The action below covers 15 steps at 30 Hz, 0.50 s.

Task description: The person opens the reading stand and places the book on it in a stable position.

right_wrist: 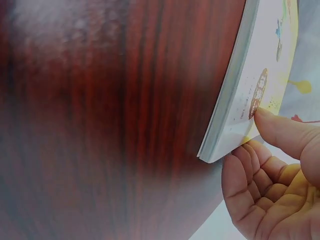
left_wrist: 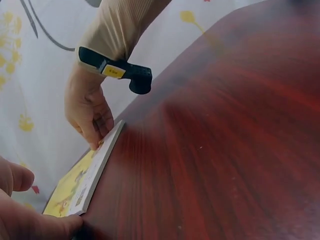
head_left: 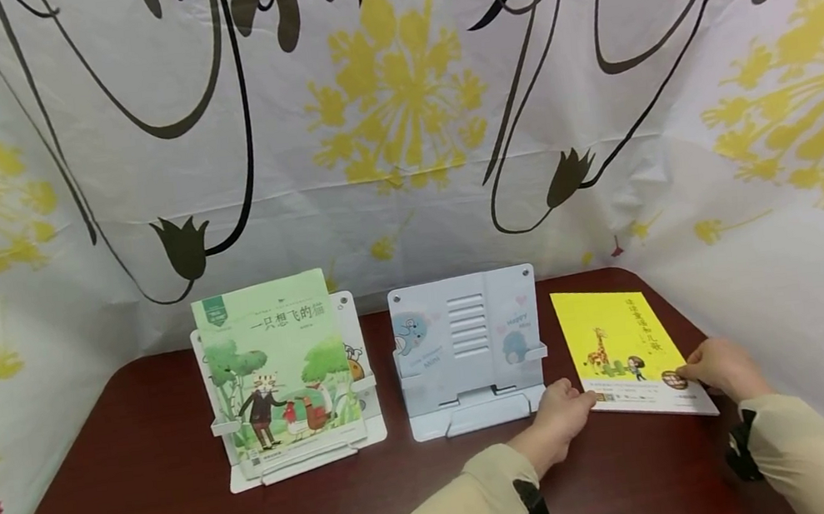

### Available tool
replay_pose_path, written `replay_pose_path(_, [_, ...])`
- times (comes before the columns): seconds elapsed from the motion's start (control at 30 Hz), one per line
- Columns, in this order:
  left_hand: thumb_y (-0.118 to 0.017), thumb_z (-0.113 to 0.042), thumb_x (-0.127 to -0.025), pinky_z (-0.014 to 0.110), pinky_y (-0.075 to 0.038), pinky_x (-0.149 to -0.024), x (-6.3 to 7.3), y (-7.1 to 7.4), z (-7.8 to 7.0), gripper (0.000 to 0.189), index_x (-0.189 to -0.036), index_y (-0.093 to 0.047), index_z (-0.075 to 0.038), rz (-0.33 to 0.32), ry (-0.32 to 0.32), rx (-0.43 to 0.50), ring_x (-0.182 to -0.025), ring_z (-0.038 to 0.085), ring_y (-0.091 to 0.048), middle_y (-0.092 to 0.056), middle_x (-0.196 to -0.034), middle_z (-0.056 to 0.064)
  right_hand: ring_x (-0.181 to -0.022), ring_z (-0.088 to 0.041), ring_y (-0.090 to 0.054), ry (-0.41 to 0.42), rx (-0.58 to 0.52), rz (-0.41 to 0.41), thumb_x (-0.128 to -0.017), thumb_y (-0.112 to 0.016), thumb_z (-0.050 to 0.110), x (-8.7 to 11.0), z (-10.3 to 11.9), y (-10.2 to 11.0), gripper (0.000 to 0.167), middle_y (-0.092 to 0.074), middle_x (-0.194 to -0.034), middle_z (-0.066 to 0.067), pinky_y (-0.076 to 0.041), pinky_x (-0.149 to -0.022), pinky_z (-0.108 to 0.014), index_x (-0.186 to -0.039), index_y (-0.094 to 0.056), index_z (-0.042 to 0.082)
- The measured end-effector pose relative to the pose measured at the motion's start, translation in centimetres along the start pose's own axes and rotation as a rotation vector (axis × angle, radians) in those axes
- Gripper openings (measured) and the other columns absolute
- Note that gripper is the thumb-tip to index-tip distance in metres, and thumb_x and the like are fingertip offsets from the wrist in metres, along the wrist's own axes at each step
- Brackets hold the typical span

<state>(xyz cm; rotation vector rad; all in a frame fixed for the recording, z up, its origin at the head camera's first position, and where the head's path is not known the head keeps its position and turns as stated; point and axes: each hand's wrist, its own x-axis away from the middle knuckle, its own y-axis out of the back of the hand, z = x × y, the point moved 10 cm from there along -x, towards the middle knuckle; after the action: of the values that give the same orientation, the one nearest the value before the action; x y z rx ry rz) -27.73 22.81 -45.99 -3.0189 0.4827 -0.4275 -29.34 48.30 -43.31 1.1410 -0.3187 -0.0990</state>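
Note:
A yellow and white picture book (head_left: 617,344) with a giraffe on its cover lies on the table, right of a bare bookstand (head_left: 433,389). At its lower right corner my right hand (head_left: 725,366) pinches the edge, thumb (right_wrist: 272,127) on the cover and fingers curled beneath. My left hand (head_left: 557,422) is at the opposite lower corner, one digit (left_wrist: 45,225) touching the book there. Another digit (left_wrist: 17,177) of that hand stands apart from the cover. Further left, a green book (head_left: 280,363) leans upright on a second white bookstand (head_left: 370,404).
The dark red table (head_left: 142,486) meets a patterned white cloth (head_left: 281,162) at the back and sides. The bare bookstand has small side clips and a front ledge (head_left: 492,413), close to my left hand.

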Motion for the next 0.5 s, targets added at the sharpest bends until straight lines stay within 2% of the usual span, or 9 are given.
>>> replay_pose_path(0.3, [-0.058, -0.004, -0.088, 0.045, -0.042, -0.098, -1.0, -0.4, -0.1, 0.042, -0.124, -0.049, 0.016, -0.019, 0.015, -0.045, -0.116, 0.031, -0.053, -0.056, -0.123, 0.024, -0.056, -0.015, -0.05, -0.056, -0.011, 0.026, -0.083, -0.065, 0.013, -0.5, -0.5, -0.3, 0.022, -0.05, -0.061, -0.002, -0.045, -0.051, -0.026, -0.066, -0.061, 0.0])
replay_pose_path(0.5, [-0.056, 0.0, -0.089, 0.038, -0.051, -0.087, -1.2, -1.0, -0.1, 0.038, -0.122, -0.05, 0.017, 0.0, 0.024, 0.052, -0.099, 0.025, -0.061, -0.06, -0.109, 0.019, -0.055, -0.014, -0.05, -0.041, -0.026, 0.041, -0.083, -0.065, 0.013, -0.4, -0.8, -0.5, 0.021, -0.05, -0.06, -0.001, -0.046, -0.051, -0.027, -0.069, -0.065, -0.002])
